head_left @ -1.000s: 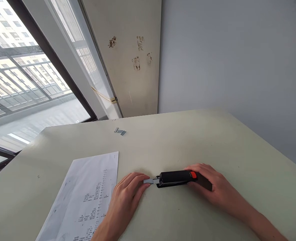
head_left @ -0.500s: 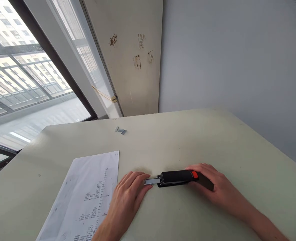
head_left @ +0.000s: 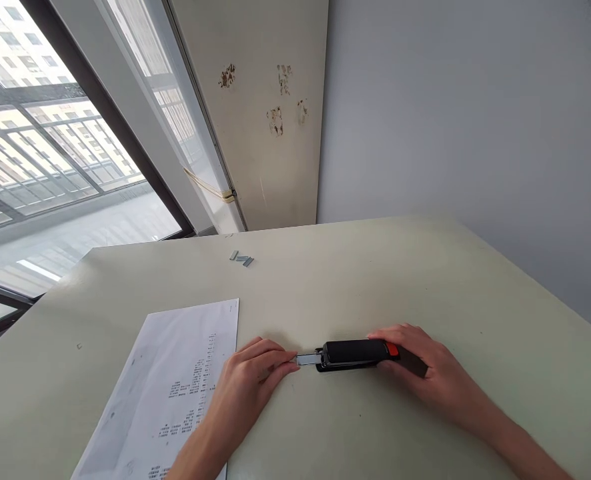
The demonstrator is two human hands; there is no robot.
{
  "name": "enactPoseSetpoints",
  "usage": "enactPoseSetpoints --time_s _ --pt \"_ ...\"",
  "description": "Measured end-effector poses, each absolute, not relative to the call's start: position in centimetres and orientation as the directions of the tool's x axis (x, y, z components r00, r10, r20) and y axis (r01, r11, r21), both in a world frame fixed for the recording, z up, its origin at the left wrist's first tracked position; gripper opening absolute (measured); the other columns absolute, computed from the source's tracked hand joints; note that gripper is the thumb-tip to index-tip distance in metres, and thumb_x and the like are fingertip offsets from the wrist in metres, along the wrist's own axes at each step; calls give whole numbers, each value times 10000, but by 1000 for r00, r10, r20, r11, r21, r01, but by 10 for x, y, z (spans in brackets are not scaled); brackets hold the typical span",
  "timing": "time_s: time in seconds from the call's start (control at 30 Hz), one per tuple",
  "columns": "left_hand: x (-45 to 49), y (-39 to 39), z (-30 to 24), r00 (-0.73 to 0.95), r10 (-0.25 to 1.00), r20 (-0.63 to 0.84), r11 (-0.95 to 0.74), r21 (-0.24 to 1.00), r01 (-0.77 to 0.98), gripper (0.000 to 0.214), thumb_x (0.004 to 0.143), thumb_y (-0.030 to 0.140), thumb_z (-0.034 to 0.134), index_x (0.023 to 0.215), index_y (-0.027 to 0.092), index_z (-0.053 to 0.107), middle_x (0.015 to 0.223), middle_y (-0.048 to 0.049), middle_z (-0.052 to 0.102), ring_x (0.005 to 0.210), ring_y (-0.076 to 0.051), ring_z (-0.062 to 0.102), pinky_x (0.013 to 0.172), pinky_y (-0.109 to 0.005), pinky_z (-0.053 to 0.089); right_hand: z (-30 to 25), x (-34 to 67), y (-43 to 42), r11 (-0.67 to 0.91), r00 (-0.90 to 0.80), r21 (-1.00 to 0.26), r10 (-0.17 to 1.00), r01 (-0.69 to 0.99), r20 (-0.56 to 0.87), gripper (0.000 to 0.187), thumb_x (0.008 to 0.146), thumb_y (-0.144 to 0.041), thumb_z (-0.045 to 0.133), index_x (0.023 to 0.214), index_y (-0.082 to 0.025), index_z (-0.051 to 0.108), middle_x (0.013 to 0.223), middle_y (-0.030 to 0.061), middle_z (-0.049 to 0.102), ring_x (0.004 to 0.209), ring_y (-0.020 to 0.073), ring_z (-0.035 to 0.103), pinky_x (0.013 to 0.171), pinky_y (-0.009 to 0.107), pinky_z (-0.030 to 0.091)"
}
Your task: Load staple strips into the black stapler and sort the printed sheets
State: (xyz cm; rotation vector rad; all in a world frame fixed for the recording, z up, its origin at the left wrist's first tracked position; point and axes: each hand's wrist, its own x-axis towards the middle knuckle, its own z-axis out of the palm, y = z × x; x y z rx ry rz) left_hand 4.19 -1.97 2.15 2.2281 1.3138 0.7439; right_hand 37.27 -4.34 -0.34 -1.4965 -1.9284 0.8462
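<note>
A black stapler [head_left: 353, 352] with a red patch lies on the table, its front pointing left. My right hand [head_left: 420, 357] is wrapped round its rear end, thumb on the near side and fingers on the far side. From the front a metal staple tray [head_left: 309, 359] sticks out. My left hand [head_left: 253, 373] pinches the tip of that tray between thumb and fingers. Under the left wrist and forearm lies a printed sheet of paper [head_left: 175, 360], partly hidden by them.
Several staple strips [head_left: 242, 259] lie in a small group toward the table's far edge. The pale table [head_left: 425, 280] borders a grey wall [head_left: 465, 120] on the right. A window [head_left: 50, 133] stands at the left.
My left fingers have drawn together at the tray's tip, now in a tighter pinch. The left hand has shifted slightly left, while the right hand keeps its hold on the stapler.
</note>
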Motion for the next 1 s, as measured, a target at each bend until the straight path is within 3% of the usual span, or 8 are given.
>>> enactPoseSetpoints --time_s 0.27,0.43,0.63,1.0 --pt "56 -17 10 382 903 199 -398 723 565 181 1016 363 682 976 280 838 924 -1 799 796 -159 729 691 -253 577 -2 370 -42 175 -237 -792 971 585 39 303 1035 -554 595 1224 -352 718 1181 41 759 1058 252 709 777 321 622" --pt "62 -15 7 391 897 204 -400 752 525 210 1014 393 682 938 264 829 899 -1 802 771 -157 729 678 -258 568 -2 370 -41 228 -256 -769 963 597 87 304 1035 -547 601 1208 -331 725 1116 45 773 990 246 728 833 345 615" --pt "76 -13 5 423 877 230 -436 752 494 283 1042 418 629 933 244 823 871 -27 789 758 -163 721 700 -266 580 1 367 -41 290 -260 -741 952 605 160 288 1031 -539 601 1178 -333 739 1058 29 792 940 233 756 788 326 630" --pt "79 -10 1 457 837 300 -516 711 477 300 1064 357 597 886 226 800 805 -23 756 738 -166 683 703 -277 561 -3 366 -44 287 -264 -774 951 564 161 254 1039 -471 621 1222 -329 724 1053 33 772 923 222 728 731 300 616"
